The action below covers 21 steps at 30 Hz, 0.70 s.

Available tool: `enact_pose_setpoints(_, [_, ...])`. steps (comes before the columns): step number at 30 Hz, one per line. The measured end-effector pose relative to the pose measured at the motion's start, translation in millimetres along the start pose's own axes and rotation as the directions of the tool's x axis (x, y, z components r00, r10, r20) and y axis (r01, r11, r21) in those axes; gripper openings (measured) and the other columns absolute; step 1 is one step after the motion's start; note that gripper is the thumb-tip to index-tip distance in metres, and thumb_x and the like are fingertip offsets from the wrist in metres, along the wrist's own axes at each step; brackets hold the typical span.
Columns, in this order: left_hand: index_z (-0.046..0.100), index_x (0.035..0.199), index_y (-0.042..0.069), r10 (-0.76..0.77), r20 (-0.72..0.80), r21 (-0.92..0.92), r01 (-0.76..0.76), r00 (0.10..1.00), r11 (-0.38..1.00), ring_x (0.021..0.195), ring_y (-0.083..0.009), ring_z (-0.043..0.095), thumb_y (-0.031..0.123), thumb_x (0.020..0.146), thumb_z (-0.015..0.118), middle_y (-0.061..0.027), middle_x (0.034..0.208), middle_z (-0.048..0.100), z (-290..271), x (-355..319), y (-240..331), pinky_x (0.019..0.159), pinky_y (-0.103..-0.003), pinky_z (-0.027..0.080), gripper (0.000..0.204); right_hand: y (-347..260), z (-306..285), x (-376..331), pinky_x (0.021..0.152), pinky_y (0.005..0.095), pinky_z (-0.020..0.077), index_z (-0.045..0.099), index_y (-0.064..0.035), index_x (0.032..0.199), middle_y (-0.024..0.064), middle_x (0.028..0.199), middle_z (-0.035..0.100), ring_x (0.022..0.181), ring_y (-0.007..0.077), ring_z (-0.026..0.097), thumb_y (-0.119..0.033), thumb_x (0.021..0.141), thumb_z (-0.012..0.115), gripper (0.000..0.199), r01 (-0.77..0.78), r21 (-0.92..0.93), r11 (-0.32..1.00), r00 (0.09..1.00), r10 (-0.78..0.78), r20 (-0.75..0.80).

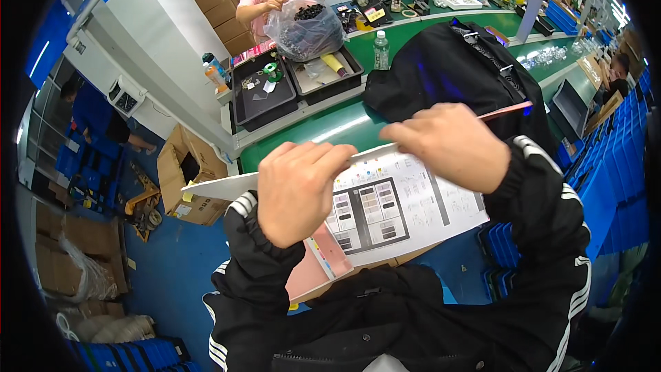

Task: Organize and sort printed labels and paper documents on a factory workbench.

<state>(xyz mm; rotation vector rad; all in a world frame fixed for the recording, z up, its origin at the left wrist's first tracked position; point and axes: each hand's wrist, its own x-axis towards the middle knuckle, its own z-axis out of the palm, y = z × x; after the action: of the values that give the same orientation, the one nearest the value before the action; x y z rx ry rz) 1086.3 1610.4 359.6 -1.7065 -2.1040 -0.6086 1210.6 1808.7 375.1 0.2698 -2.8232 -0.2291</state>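
Upright before my body are large printed sheets: a white printed sheet [420, 210] with a dark-framed grid of small pictures, and a pink sheet [313, 272] at its lower left. My left hand [296, 189] is closed, its fingers curled over the upper edge of the sheets. Further right, my right hand [447, 145] grips the same edge, slightly blurred. Past my left wrist sticks out a pale flap [217, 187], seen nearly edge-on. What lies under my fingers is hidden.
Beyond my hands runs a green workbench [327, 134] with black trays [265, 93], a clear bottle [381, 52] and a black jacket [441, 62]. Across it, a person in pink handles a plastic bag of dark parts [306, 27]. An open carton [189, 172] stands left; blue bins [606, 158] line the right.
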Motion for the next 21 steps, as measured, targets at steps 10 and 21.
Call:
enact_pose_setpoints(10, [0.063, 0.082, 0.009, -0.07, 0.226, -0.141, 0.103, 0.972, 0.985, 0.055, -0.0301, 0.054, 0.014, 0.079, 0.06, -0.0072, 0.066, 0.063, 14.8, 14.2, -1.6, 0.055, -0.035, 0.041, 0.007, 0.3, 14.5, 20.4, 0.05, 0.0345, 0.0436, 0.064, -0.0081, 0.076, 0.0099, 0.062, 0.063, 0.051, 0.0316, 0.057, -0.021, 0.078, 0.064, 0.013, 0.129, 0.284, 0.95, 0.99, -0.139, 0.016])
enact_pose_setpoints(21, [0.066, 0.08, 0.006, -0.046, 0.342, -0.589, 0.252, 0.939, 0.768, 0.056, -0.0311, 0.055, 0.013, 0.081, 0.061, -0.0091, 0.067, 0.065, 46.7, -2.5, -28.1, 0.055, -0.034, 0.042, 0.009, -22.8, 46.4, 4.8, 0.049, 0.0306, 0.0431, 0.064, -0.0089, 0.077, 0.0066, 0.064, 0.064, 0.052, 0.0266, 0.059, -0.02, 0.077, 0.064, 0.011, 0.107, 0.28, 0.954, 0.994, -0.1, -0.04])
